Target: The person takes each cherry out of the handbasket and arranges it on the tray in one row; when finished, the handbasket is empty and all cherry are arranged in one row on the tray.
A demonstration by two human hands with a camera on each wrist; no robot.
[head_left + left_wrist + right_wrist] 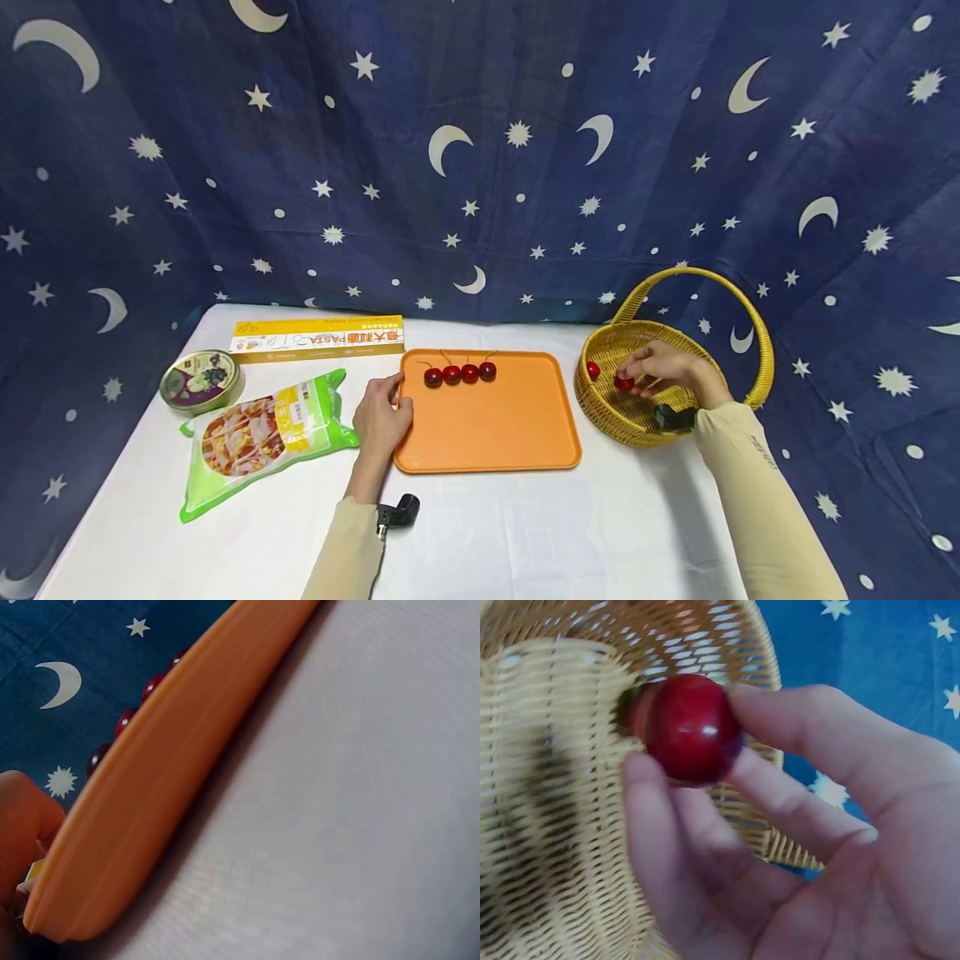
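My right hand (660, 365) is inside the yellow wicker basket (611, 421) and pinches a dark red cherry (694, 729) between thumb and fingers. Another cherry (593, 370) lies against the basket's left inner wall. On the orange tray (487, 425), several cherries (469, 373) with thin stems stand in a row near the far left corner. My left hand (381, 419) holds the tray's left edge, thumb towards the rim and fingers curled. In the left wrist view the tray's side wall (165, 772) hides most of that row.
A green bag (262, 437) with a food picture lies left of my left hand. Behind it are a round tin (201, 381) and a long yellow pasta box (318, 337). The basket's tall handle (761, 342) arches up at its right. A starry blue cloth (517, 208) hangs behind the white table.
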